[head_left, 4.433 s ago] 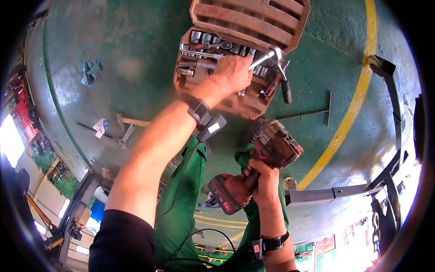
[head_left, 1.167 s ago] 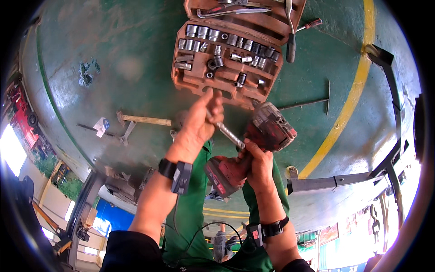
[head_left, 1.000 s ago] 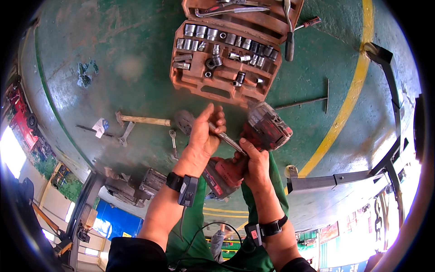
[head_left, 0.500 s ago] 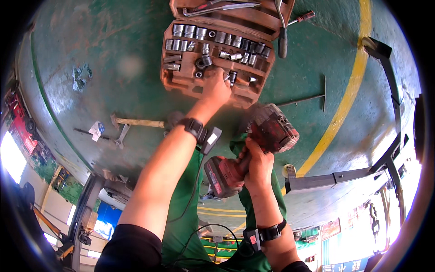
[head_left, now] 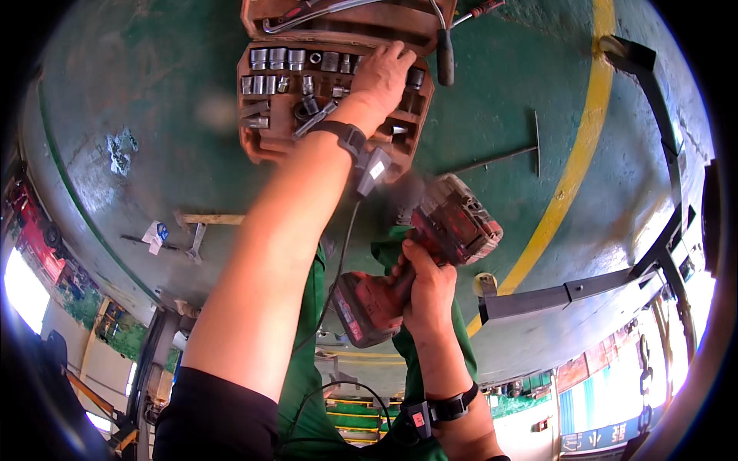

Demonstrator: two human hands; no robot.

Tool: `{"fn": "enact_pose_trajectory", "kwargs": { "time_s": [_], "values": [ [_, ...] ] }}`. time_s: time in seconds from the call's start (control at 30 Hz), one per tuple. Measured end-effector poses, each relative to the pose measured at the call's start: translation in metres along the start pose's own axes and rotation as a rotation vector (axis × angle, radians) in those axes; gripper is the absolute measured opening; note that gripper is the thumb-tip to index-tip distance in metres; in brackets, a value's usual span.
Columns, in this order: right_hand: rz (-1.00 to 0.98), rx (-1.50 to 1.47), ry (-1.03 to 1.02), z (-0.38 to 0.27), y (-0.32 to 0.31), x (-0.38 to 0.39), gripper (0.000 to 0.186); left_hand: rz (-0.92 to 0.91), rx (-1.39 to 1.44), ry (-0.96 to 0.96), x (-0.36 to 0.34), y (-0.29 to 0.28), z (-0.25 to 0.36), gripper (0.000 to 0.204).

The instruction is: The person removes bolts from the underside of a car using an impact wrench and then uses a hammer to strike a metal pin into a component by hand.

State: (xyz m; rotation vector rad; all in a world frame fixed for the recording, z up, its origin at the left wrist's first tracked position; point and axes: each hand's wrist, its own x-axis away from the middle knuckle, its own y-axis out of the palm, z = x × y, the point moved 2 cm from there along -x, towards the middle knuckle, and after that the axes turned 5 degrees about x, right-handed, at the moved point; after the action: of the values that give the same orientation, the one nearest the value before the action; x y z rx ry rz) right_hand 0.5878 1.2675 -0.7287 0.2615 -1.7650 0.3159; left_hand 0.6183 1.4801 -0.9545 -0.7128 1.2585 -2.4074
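Observation:
My left hand reaches over the upper right of an orange-brown socket case, its curled fingertips down among the upper socket row; whatever they grip is hidden. Near my wrist a chrome bar lies slanted across the case. My right hand is closed round the handle of a red and black cordless impact wrench, held below the case with its battery pointing down-left. The open lid carries pry bars and other hand tools, with a dark-handled tool over its right edge.
A wooden-handled hammer, a wrench and a T-bar lie on the green floor. A yellow painted line runs at right, beside black metal lift arms. Red machinery stands at far left.
My left hand has moved up to the top socket row; the bar it held earlier now lies in the case. The case appears further left. My right hand still holds the impact wrench.

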Motion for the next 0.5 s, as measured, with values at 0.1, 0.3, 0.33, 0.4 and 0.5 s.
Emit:
{"fn": "enact_pose_trajectory", "kwargs": {
  "time_s": [0.1, 0.3, 0.33, 0.4, 0.5],
  "values": [
    [0.017, 0.011, -0.037, 0.003, -0.010, -0.004, 0.013, 0.104, 0.128, 0.055, 0.015, 0.000, -0.008, 0.035],
    [0.013, -0.014, -0.013, 0.008, -0.010, -0.007, 0.013, 0.213, 0.379, -0.260, 0.045, -0.012, -0.045, 0.023],
    [0.010, -0.026, -0.002, 0.008, -0.008, -0.006, 0.013, 0.227, 0.352, -0.234, 0.044, -0.013, -0.047, 0.024],
    [0.005, -0.038, 0.022, 0.009, -0.006, -0.004, 0.013, 0.259, 0.302, -0.191, 0.043, -0.018, -0.045, 0.028],
    [-0.007, -0.054, 0.051, 0.005, 0.000, -0.001, 0.014, 0.140, 0.235, -0.177, 0.036, -0.008, -0.029, 0.026]
  ]
}}
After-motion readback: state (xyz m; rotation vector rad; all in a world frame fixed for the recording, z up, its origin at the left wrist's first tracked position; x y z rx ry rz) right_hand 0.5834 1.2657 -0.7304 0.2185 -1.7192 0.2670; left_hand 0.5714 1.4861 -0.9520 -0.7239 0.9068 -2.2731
